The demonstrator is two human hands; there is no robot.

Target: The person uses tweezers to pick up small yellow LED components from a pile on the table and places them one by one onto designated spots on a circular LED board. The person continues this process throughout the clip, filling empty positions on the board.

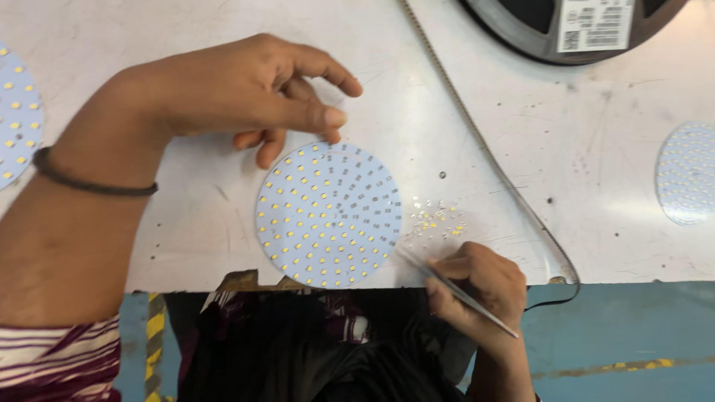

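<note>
Working on a round LED board, sitting flat on the white table right at the near edge. Left hand hovering over the board's top rim, fingers loosely curled and a bit apart, thumb and fingertips just touching or nearly touching the rim, not gripping anything. Wearing a dark band on that wrist. Right hand pinching tweezers, fingers closed tight on them, tips pointing up-left toward the board's lower right edge; can't tell if the tips are carrying a chip. Little pile of loose chips lying just right of the board, near the tweezer tips. Component tape running diagonally across the table from a dark reel at the top. More boards showing at the far left and far right, well apart from the hands.
</note>
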